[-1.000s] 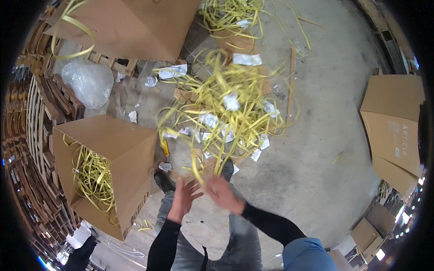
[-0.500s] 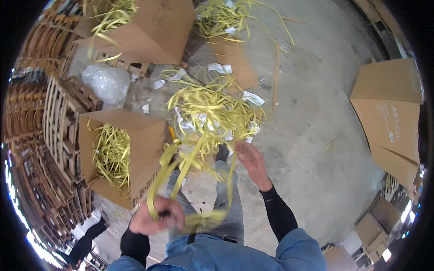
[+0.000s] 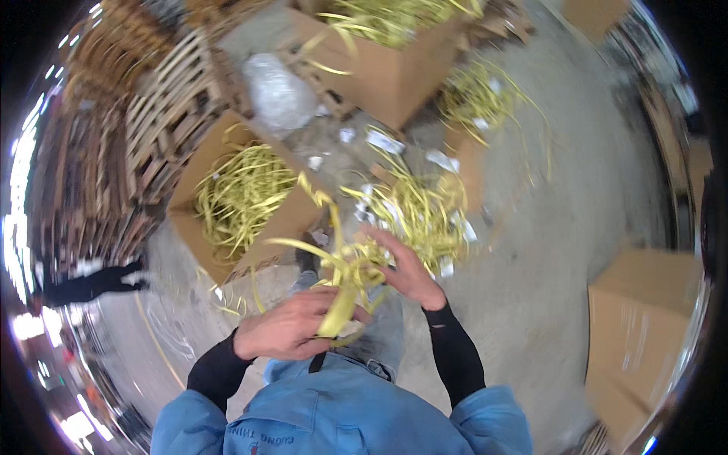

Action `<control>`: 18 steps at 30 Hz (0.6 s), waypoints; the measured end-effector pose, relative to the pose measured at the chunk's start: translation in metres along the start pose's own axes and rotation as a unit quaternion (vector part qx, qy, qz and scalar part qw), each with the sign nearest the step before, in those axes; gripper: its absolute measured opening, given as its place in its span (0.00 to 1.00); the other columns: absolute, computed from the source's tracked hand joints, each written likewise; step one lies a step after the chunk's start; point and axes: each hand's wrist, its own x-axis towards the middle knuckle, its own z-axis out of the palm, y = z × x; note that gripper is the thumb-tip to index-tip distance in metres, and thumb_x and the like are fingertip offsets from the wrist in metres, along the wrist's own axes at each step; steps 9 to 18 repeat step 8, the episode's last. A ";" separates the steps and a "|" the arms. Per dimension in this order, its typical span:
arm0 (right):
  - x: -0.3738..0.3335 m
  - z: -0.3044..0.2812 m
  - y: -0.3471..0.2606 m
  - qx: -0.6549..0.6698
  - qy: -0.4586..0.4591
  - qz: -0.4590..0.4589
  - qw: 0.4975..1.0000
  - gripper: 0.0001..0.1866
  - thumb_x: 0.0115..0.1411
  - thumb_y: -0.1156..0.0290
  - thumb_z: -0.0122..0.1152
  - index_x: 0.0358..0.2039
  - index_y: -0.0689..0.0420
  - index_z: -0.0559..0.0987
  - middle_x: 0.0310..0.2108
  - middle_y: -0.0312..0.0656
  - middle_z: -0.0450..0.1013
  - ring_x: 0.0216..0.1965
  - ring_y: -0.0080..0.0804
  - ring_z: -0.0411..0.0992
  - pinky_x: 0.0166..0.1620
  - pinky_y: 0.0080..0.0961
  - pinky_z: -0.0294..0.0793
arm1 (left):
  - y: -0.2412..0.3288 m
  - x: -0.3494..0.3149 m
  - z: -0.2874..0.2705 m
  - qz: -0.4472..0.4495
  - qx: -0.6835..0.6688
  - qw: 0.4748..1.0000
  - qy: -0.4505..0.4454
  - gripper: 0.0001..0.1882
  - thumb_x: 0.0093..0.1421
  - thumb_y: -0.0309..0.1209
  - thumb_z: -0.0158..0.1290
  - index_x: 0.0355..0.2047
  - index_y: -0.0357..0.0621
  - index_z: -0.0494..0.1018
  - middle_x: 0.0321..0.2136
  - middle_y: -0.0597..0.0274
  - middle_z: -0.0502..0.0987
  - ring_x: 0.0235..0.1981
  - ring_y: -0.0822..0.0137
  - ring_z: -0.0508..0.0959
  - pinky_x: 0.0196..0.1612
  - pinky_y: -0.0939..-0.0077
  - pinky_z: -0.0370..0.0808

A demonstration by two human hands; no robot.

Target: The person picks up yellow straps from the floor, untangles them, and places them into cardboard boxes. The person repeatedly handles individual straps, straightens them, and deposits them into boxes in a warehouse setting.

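Note:
My left hand (image 3: 288,324) is closed around a length of yellow strap (image 3: 343,303) in front of my waist. From it the strap runs up into a loose, tangled bundle of loops. At the right side of the bundle is my right hand (image 3: 413,273), its fingers stretched out and thumb apart, against the loops. Whether any strap is pinched there is blurred. One strap end rises toward the open cardboard box (image 3: 191,171) on the left, which holds a heap of yellow straps (image 3: 246,193). On the floor ahead lies a strap pile (image 3: 417,212) mixed with white paper pieces.
A larger cardboard box (image 3: 379,83) with straps stands farther ahead, beside a clear plastic bag (image 3: 279,91). Wooden pallets (image 3: 167,106) are stacked at the left. Another strap pile (image 3: 485,95) lies far ahead. A closed-looking carton (image 3: 637,326) stands right. A person (image 3: 95,284) is at far left.
My view has turned left, toward the boxes. Both hands have come closer together, and the wide strap loop between them is now a compact bundle.

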 end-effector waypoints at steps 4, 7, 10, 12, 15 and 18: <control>-0.018 0.005 0.009 0.254 -0.237 0.107 0.932 0.27 0.61 0.67 0.58 0.60 0.61 0.70 0.53 0.41 0.73 0.55 0.31 0.70 0.61 0.33 0.66 | 0.010 -0.024 -0.014 -0.042 -0.131 0.983 0.121 0.14 0.56 0.24 0.52 0.43 0.37 0.76 0.35 0.51 0.78 0.37 0.54 0.78 0.44 0.66 0.74; -0.033 -0.025 0.004 0.203 -0.173 0.299 0.916 0.23 0.51 0.80 0.65 0.50 0.62 0.75 0.45 0.40 0.74 0.42 0.27 0.73 0.43 0.23 0.75 | 0.015 -0.055 -0.038 -0.074 -0.180 0.957 0.215 0.09 0.56 0.27 0.58 0.37 0.36 0.77 0.36 0.59 0.82 0.37 0.71 0.79 0.40 0.74 0.75; -0.031 -0.041 -0.008 0.093 -0.148 0.255 0.951 0.26 0.51 0.82 0.64 0.52 0.62 0.72 0.44 0.41 0.73 0.42 0.29 0.72 0.44 0.27 0.75 | 0.021 -0.066 -0.047 -0.059 -0.217 0.950 0.217 0.10 0.57 0.29 0.59 0.36 0.37 0.77 0.36 0.60 0.82 0.36 0.73 0.79 0.39 0.76 0.75; -0.031 -0.041 -0.008 0.093 -0.148 0.255 0.951 0.26 0.51 0.82 0.64 0.52 0.62 0.72 0.44 0.41 0.73 0.42 0.29 0.72 0.44 0.27 0.75 | 0.021 -0.066 -0.047 -0.059 -0.217 0.950 0.217 0.10 0.57 0.29 0.59 0.36 0.37 0.77 0.36 0.60 0.82 0.36 0.73 0.79 0.39 0.76 0.75; -0.031 -0.041 -0.008 0.093 -0.148 0.255 0.951 0.26 0.51 0.82 0.64 0.52 0.62 0.72 0.44 0.41 0.73 0.42 0.29 0.72 0.44 0.27 0.75 | 0.021 -0.066 -0.047 -0.059 -0.217 0.950 0.217 0.10 0.57 0.29 0.59 0.36 0.37 0.77 0.36 0.60 0.82 0.36 0.73 0.79 0.39 0.76 0.75; -0.031 -0.041 -0.008 0.093 -0.148 0.255 0.951 0.26 0.51 0.82 0.64 0.52 0.62 0.72 0.44 0.41 0.73 0.42 0.29 0.72 0.44 0.27 0.75 | 0.021 -0.066 -0.047 -0.059 -0.217 0.950 0.217 0.10 0.57 0.29 0.59 0.36 0.37 0.77 0.36 0.60 0.82 0.36 0.73 0.79 0.39 0.76 0.75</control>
